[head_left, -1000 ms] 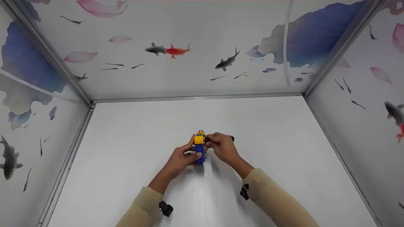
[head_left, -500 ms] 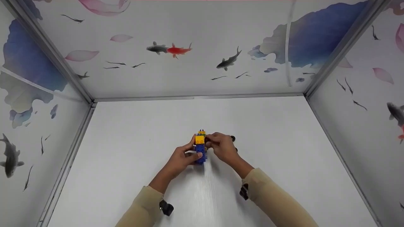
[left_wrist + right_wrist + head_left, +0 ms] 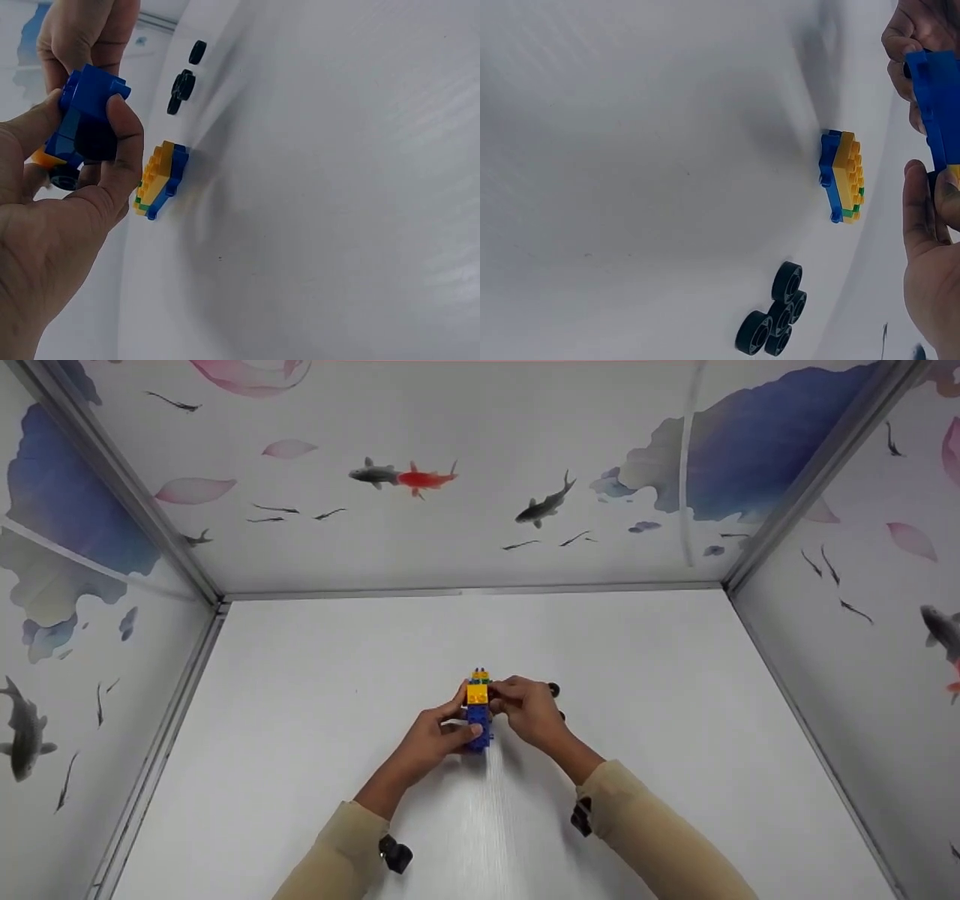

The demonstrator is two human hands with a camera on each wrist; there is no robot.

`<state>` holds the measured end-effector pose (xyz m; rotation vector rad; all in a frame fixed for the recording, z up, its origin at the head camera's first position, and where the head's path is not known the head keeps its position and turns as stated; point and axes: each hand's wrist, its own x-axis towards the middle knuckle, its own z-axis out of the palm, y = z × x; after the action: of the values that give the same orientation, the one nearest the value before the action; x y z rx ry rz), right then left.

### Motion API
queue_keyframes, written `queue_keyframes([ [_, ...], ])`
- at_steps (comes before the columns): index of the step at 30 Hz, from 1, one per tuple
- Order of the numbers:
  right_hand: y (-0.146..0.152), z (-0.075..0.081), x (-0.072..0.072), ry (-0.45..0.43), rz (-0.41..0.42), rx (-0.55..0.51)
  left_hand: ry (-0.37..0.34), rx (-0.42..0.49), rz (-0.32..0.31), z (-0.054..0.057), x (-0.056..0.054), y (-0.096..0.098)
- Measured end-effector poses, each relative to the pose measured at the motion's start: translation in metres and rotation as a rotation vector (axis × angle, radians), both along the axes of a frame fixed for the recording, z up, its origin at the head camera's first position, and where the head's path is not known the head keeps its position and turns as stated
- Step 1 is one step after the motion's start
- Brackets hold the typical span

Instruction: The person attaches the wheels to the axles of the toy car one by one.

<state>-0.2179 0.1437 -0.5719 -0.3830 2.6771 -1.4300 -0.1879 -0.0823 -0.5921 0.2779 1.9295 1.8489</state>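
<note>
My left hand [image 3: 431, 739] grips a blue and yellow toy-brick vehicle [image 3: 478, 718] above the white table, thumb on its near end. In the left wrist view a black wheel [image 3: 64, 177] sits on the vehicle's side. My right hand [image 3: 529, 709] is at the vehicle's right side. In the right wrist view its thumb and fingers pinch a dark wheel [image 3: 932, 182] against the vehicle, mostly hidden by the fingers. Whether that wheel is fixed on cannot be seen. Beyond the hands, a second yellow, green and blue brick build [image 3: 846, 178] stands on the table.
Several loose black wheels [image 3: 754, 332] lie on the table to the right of the hands, partly behind the right hand in the head view. Printed panels with fish [image 3: 544, 502] wall in the white table [image 3: 315, 660] at the back and sides.
Both hands stay almost in place. The pale gap between the left thumb and fingers has narrowed, and the vehicle has shifted very slightly to the right.
</note>
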Motion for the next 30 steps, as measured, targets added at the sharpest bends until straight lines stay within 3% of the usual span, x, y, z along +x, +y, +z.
queue_keyframes([
  [17,0.014,-0.002,-0.001,-0.059,0.047,-0.11,-0.016,0.035,0.051,-0.004,0.002,0.008],
  [23,0.023,-0.001,-0.002,-0.024,0.043,-0.041,-0.034,0.007,0.115,-0.003,0.002,0.008],
  [30,0.046,-0.011,-0.007,-0.003,-0.053,0.05,-0.06,0.006,0.118,-0.003,0.004,0.005],
])
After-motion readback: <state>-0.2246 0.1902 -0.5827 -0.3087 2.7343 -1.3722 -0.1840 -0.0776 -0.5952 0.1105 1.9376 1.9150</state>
